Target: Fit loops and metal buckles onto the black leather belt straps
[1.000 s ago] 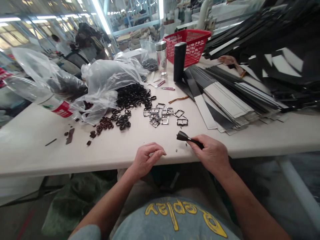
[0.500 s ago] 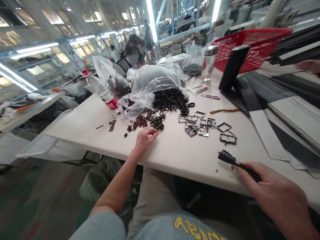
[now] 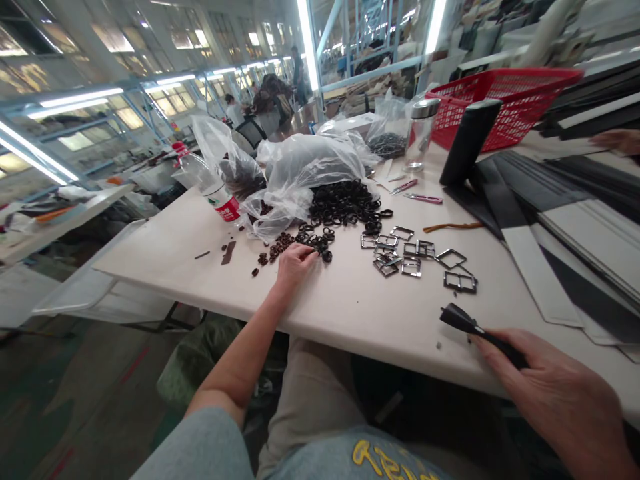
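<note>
My left hand [image 3: 296, 265] is at the near edge of a small group of black loops [image 3: 314, 237], its fingers pinched together; what is between the fingertips is hidden. Brown loops [image 3: 281, 245] lie just beyond and left of it. A larger heap of black loops [image 3: 345, 202] spills from under a clear plastic bag [image 3: 315, 160]. On the right, my right hand [image 3: 545, 380] is closed round a black strap [image 3: 463, 320], whose wider end points left over the table. Several metal buckles [image 3: 411, 267] lie between the hands, farther back.
On the table [image 3: 340, 313] stand a red-labelled bottle [image 3: 225, 203], a glass flask [image 3: 419, 137] and a black cylinder [image 3: 470, 142]. A red basket [image 3: 505, 100] is behind. Flat strips [image 3: 537, 267] cover the right side, with another person's hand [image 3: 617, 140] beyond.
My left hand has shifted slightly right and farther in against the black loops, fingers more bunched. My right hand still holds the strap. The view has tilted slightly.
</note>
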### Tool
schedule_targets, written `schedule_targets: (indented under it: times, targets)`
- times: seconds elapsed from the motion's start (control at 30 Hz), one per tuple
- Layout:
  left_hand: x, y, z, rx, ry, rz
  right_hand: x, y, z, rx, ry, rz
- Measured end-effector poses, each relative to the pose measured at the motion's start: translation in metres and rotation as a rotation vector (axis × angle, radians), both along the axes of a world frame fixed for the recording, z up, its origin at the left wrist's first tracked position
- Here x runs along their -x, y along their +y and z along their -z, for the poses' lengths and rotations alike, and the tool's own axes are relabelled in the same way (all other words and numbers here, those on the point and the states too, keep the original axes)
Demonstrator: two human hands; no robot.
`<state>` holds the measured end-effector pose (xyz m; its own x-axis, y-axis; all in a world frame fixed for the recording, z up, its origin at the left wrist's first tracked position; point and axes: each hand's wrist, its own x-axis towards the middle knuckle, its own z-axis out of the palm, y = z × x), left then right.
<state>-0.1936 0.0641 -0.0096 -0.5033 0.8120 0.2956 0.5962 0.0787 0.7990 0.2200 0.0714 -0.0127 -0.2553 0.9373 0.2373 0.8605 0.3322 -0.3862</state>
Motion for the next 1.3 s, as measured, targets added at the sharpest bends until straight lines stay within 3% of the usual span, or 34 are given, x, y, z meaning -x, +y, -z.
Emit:
schedule_targets:
  times: [0.1, 0.27, 0.47, 0.73, 1.0, 1.3]
  targets:
    - [0.002, 0.001, 0.006, 0.007, -0.142, -0.003, 0.002, -0.002, -0.004, 0.081, -0.017, -0.001]
    - [0.006, 0.002, 0.015, -0.006, -0.361, -0.002, 0.003, -0.004, -0.006, 0.018, 0.008, -0.028]
    - [0.013, -0.001, 0.016, -0.074, -0.433, -0.04, 0.004, -0.006, -0.007, -0.022, 0.035, -0.029]
    - [0.011, -0.003, 0.019, -0.053, -0.278, -0.007, 0.006, -0.008, -0.011, 0.042, 0.068, 0.046]
    - [0.007, -0.005, 0.018, -0.02, -0.011, 0.03, 0.009, -0.008, -0.011, -0.025, 0.097, 0.033]
    - [0.003, -0.009, 0.014, 0.073, 0.169, 0.106, 0.007, -0.01, -0.007, 0.021, 0.036, 0.02]
